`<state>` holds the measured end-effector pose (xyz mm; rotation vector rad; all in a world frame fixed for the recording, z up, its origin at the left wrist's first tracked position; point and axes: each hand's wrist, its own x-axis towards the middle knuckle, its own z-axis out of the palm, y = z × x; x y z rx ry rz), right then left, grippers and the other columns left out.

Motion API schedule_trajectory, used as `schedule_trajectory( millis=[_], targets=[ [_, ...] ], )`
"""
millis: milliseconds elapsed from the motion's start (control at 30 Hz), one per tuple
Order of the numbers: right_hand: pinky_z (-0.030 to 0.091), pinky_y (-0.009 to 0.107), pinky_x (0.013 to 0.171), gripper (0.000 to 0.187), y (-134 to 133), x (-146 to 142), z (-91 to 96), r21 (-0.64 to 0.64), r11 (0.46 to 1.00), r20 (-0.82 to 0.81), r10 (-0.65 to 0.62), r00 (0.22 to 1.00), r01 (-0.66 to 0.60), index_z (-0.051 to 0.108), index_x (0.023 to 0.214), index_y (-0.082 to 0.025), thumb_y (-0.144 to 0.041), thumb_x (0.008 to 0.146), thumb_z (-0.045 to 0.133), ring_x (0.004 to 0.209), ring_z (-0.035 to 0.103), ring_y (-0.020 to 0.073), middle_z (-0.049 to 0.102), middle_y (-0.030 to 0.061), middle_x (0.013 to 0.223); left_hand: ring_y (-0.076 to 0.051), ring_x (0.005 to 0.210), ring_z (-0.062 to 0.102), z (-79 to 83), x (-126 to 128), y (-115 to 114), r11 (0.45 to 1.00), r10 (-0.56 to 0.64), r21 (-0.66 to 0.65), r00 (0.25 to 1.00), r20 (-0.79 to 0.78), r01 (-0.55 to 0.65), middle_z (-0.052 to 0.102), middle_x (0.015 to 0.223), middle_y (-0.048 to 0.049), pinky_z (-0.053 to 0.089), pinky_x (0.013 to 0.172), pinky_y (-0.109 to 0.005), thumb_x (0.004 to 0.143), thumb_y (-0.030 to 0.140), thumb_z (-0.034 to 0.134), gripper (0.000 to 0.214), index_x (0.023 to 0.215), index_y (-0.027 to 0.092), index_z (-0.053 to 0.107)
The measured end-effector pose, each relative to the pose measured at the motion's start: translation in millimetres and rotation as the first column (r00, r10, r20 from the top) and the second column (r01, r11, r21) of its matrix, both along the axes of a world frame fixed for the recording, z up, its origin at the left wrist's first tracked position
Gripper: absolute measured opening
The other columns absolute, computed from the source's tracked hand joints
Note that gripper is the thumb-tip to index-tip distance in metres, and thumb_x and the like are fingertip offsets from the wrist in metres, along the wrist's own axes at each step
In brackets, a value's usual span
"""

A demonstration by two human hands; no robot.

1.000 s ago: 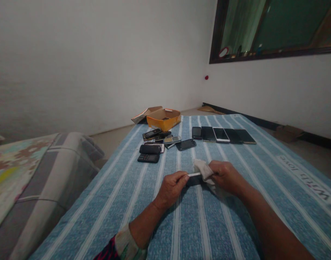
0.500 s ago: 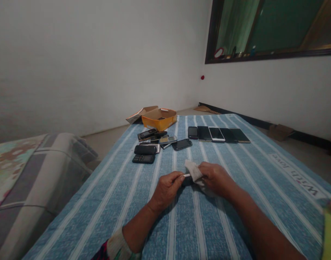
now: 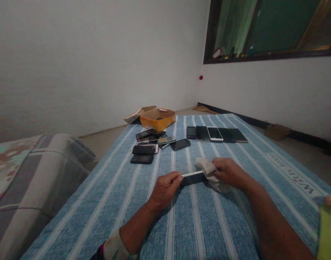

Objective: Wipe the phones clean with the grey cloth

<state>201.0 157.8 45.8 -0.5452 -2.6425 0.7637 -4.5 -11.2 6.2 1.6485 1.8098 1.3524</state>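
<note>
Crosswise, the phone [image 3: 192, 176] runs left to right: left hand [image 3: 164, 187] pinches one end, right hand [image 3: 230, 173] clamps cloth [image 3: 207, 167] on the other.

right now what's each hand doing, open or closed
Left hand: closed, pinching one end of the phone.
Right hand: closed on the white cloth, which is wrapped over the phone's other end.

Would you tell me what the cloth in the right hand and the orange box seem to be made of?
The cloth looks like soft pale fabric or tissue: it crumples in the right hand. The orange box looks like matt cardboard, with bent-open flaps.
</note>
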Motion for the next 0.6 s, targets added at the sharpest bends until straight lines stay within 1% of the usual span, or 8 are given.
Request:
schedule_trajectory(
  millis=[100, 200, 300, 400, 500, 533, 600],
  targets=[
    [0.043, 0.022, 0.068, 0.025, -0.1, -0.3, -1.9, 0.001, 1.0, -0.004, -0.006, 1.0, 0.006, 0.073, 0.075, -0.019, -0.001, 0.076, 0.056, 0.071, 0.062, 0.0131, 0.069, 0.0001, 0.077, -0.016, 0.066, 0.058, 1.1, 0.8, -1.0, 1.0, -0.002, -0.003, 1.0, -0.001, 0.002, 0.065, 0.069, -0.002, 0.044, 0.065, -0.028, 0.092, 0.033, 0.05, 0.031, 0.081, 0.015, 0.073],
    [0.043, 0.022, 0.066, 0.025, -0.6, -1.0, -2.5, -0.007, 1.0, -0.028, 0.013, 1.0, -0.013, 0.071, 0.073, -0.018, 0.0, 0.075, 0.054, 0.068, 0.062, 0.0125, 0.068, 0.0, 0.076, -0.016, 0.067, 0.059, 1.7, 0.1, -2.0, 1.0, -0.002, 0.003, 1.0, 0.017, 0.002, 0.065, 0.069, -0.0021, 0.044, 0.066, -0.028, 0.092, 0.033, 0.051, 0.03, 0.081, 0.016, 0.073],
    [0.043, 0.021, 0.065, 0.026, -2.7, -0.1, 2.4, 0.015, 0.998, -0.084, 0.056, 0.995, -0.055, 0.069, 0.072, -0.019, 0.001, 0.072, 0.052, 0.067, 0.061, 0.0117, 0.065, -0.0013, 0.073, -0.016, 0.066, 0.059, -0.4, -2.1, -1.6, 1.0, 0.013, 0.008, 0.997, 0.08, -0.013, 0.064, 0.069, -0.0017, 0.046, 0.066, -0.028, 0.092, 0.034, 0.053, 0.029, 0.082, 0.015, 0.073],
    [0.042, 0.021, 0.063, 0.026, -7.8, 2.4, 11.8, 0.088, 0.994, -0.18, 0.083, 0.98, -0.068, 0.068, 0.074, -0.019, 0.001, 0.073, 0.051, 0.066, 0.06, 0.0113, 0.062, -0.0017, 0.072, -0.017, 0.071, 0.062, -6.0, -3.4, 1.0, 0.999, 0.033, 0.005, 0.976, 0.216, -0.035, 0.068, 0.076, -0.0035, 0.05, 0.069, -0.029, 0.09, 0.037, 0.058, 0.027, 0.088, 0.015, 0.074],
    [0.041, 0.022, 0.062, 0.023, -15.1, 3.9, 20.5, 0.18, 0.982, -0.235, 0.092, 0.968, -0.05, 0.067, 0.074, -0.019, -0.002, 0.078, 0.052, 0.067, 0.059, 0.0118, 0.062, -0.0002, 0.073, -0.018, 0.074, 0.066, -12.0, -3.4, 4.4, 1.0, 0.019, 0.002, 0.94, 0.34, -0.021, 0.072, 0.084, -0.0058, 0.054, 0.072, -0.031, 0.088, 0.039, 0.061, 0.03, 0.093, 0.014, 0.075],
    [0.04, 0.022, 0.062, 0.022, -17.8, 3.5, 22.7, 0.208, 0.977, -0.236, 0.095, 0.967, -0.046, 0.067, 0.074, -0.019, -0.003, 0.08, 0.052, 0.068, 0.058, 0.0122, 0.062, 0.0004, 0.074, -0.018, 0.074, 0.067, -13.0, -3.3, 5.1, 1.0, 0.01, 0.001, 0.933, 0.359, -0.012, 0.073, 0.085, -0.0064, 0.055, 0.073, -0.031, 0.088, 0.04, 0.06, 0.031, 0.094, 0.013, 0.075],
    [0.04, 0.023, 0.062, 0.02, -23.6, 0.3, 26.1, 0.257, 0.965, -0.229, 0.106, 0.968, -0.045, 0.066, 0.076, -0.018, -0.005, 0.081, 0.053, 0.069, 0.058, 0.0129, 0.062, 0.0012, 0.075, -0.02, 0.077, 0.068, -12.0, -3.2, 5.2, 1.0, 0.008, 0.009, 0.937, 0.35, -0.012, 0.075, 0.087, -0.0074, 0.055, 0.077, -0.034, 0.089, 0.038, 0.06, 0.03, 0.096, 0.014, 0.076]
  ],
)
